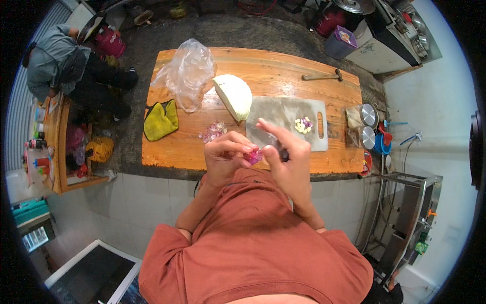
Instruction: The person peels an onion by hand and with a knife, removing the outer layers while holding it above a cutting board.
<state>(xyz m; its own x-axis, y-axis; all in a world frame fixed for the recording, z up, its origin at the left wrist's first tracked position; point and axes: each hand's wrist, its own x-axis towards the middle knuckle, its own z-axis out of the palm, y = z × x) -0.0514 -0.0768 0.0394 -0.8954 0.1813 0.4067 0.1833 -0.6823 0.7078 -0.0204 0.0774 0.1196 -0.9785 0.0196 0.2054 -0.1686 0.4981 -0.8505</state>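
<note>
My left hand (224,157) pinches a purple-red shallot (253,155) between thumb and fingertips, just above the table's near edge. The thumb tip of my right hand (294,161) is right beside the shallot, and its index finger stretches out. A dark object (283,154) shows within the right hand; it is partly hidden and its kind is unclear. Beyond my hands is a grey-white cutting board (283,110) bearing peeled garlic cloves with some purple shallot pieces (303,124). Loose papery skins (213,132) form a small pile on the wooden table (182,152), left of the board.
A cut half cabbage (234,95) sits at the board's left edge. Farther left are a clear plastic bag (190,72) and a yellow cloth (162,121). A hammer (322,76) lies far right; lidded jars (360,136) line the right edge. Another person (60,64) bends at the left.
</note>
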